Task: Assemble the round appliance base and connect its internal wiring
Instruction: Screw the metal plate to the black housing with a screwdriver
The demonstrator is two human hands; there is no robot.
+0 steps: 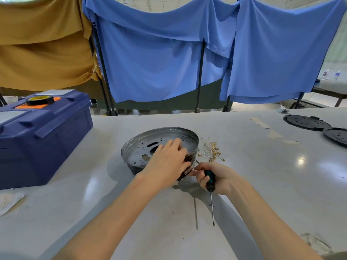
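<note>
Our left hand (167,160) lies over the near right rim of the round base (142,147), fingers curled down into it and holding it steady, though they are blurred. The base sits mid-desk, tipped a little towards us: a shallow, shiny metal dish punched with round holes and larger slots, above a dark outer wall with a pale label. Our right hand (216,177) is wrapped round the screwdriver (210,182), a teal and black handle with a thin steel shaft pointing back at the near edge, while a fingertip reaches out to touch the base's wall. We judge the job to be early. The wires (210,150), thin and pale with small brass terminals, lie in a loose tangle on the desk (253,184) just right of the base, joined to nothing, and two flat black plates (306,122) wait at the far right corner. With the tip turned away, no screw is being driven. A blue plastic toolbox (47,137) stands at the left edge.
</note>
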